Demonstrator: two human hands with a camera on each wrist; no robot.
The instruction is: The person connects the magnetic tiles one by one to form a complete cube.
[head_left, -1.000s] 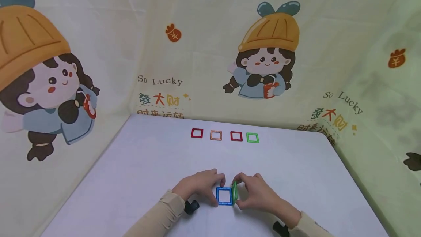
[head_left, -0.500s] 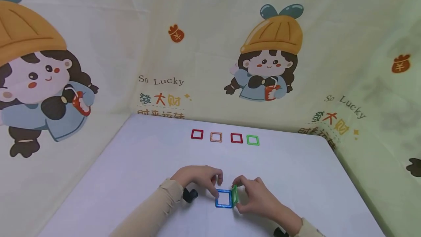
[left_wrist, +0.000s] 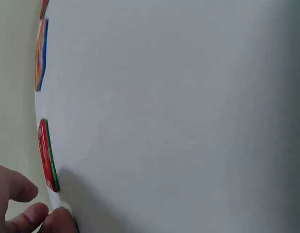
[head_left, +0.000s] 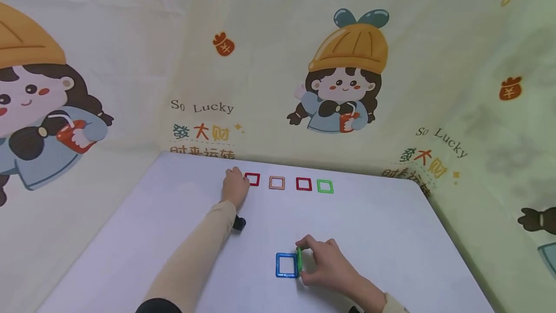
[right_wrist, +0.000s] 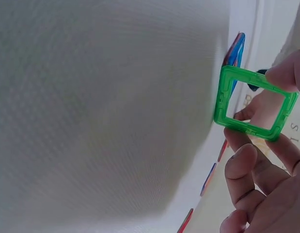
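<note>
Beside the right hand (head_left: 323,267), on the near part of the white surface (head_left: 391,235), a blue square tile (head_left: 286,265) lay flat, and the hand pinched a green square tile (right_wrist: 254,103) upright on edge against the blue tile's right side, thumb on top and fingers below, apparently to keep it from tipping while the two edges met. Well beyond that hand, the left hand (head_left: 234,186) reached to the far row, its fingers loosely curled at the left edge of a red tile (head_left: 252,179); whether it already gripped the tile could not be told. Right of it lay an orange tile (head_left: 276,182), a second red tile (head_left: 303,184) and another green tile (head_left: 325,186), flat and apart. No container was in view.
</note>
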